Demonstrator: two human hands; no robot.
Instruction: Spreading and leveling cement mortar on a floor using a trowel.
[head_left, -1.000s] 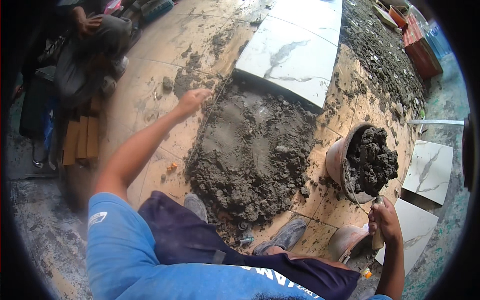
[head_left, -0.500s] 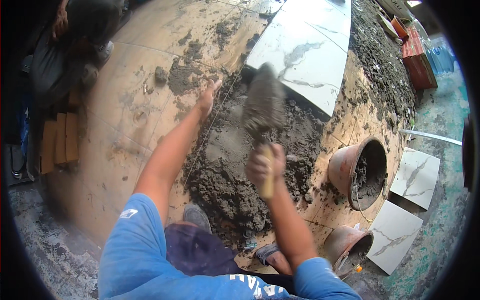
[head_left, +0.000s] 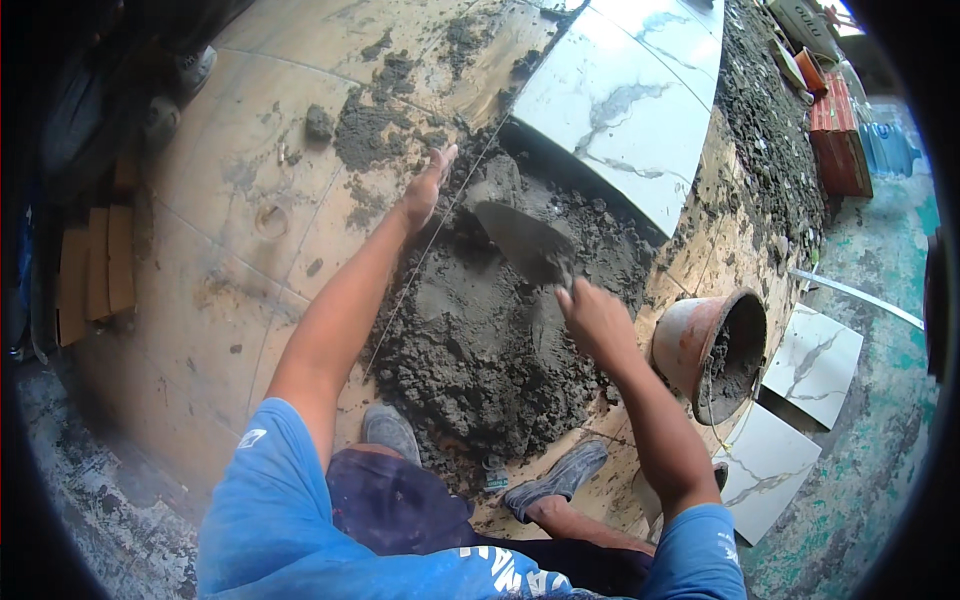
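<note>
In the head view, the right hand is closed around the handle of a trowel, its own back and knuckles hiding most of the grip. The trowel's blade is over the far part of the grey mortar bed, its tip toward the far left; whether its underside touches is hard to tell. The left hand is open, fingers extended, just left of the bed; its palm is only partly visible. At the far left, another person's shoe shows, the rest lost in shadow. The near right forearm covers most of a second bucket. Right of the bed, a bucket leans with its mouth to the right, grey mortar inside. The far marble-patterned tiles are cut off by the upper edge.
</note>
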